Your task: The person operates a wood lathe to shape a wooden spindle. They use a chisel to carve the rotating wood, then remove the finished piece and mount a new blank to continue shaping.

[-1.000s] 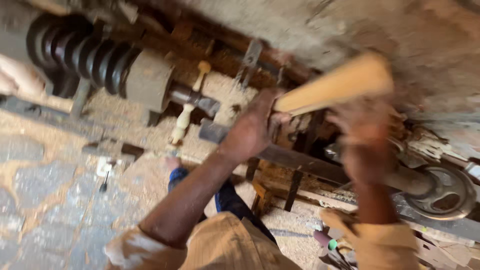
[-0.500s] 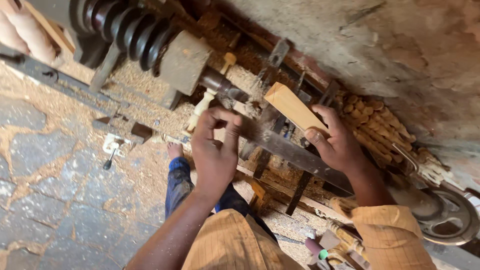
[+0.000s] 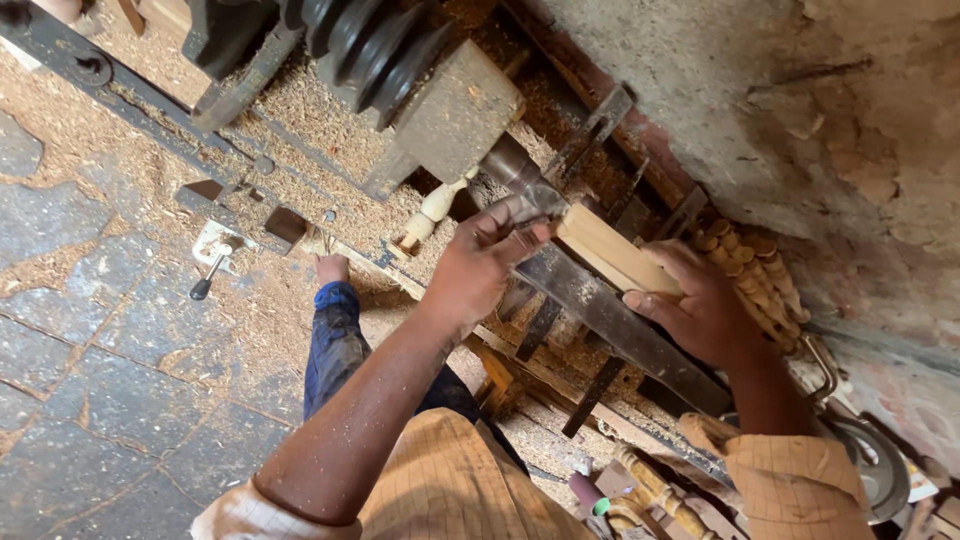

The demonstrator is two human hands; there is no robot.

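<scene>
Sawdust (image 3: 300,110): pale drifts on the stone floor, left of the long flat grey steel bar (image 3: 620,320).
Black ribbed pulley (image 3: 370,40): up and left of the bar, on the lathe's head.
Small white turned wooden peg (image 3: 430,210): left of the bar's upper end, lying in shavings.
Left hand (image 3: 480,265): at the bar's upper end, fingertips pinched on the near end of the pale squared wooden block (image 3: 615,255).
Block: just above the bar, lying along it, one end by the grey spindle nose (image 3: 520,170).
Right hand (image 3: 700,310): over the bar's middle, curled shut round the block's far end.
Step, as I judge it: seating the block at the spindle; it calls for centring the end squarely.
Change: a second ago the block was raised well above the bar; now it lies low along it, with both hands closed on it.
Heap of brown turned spindles (image 3: 760,280): right of the bar, by the wall.
</scene>
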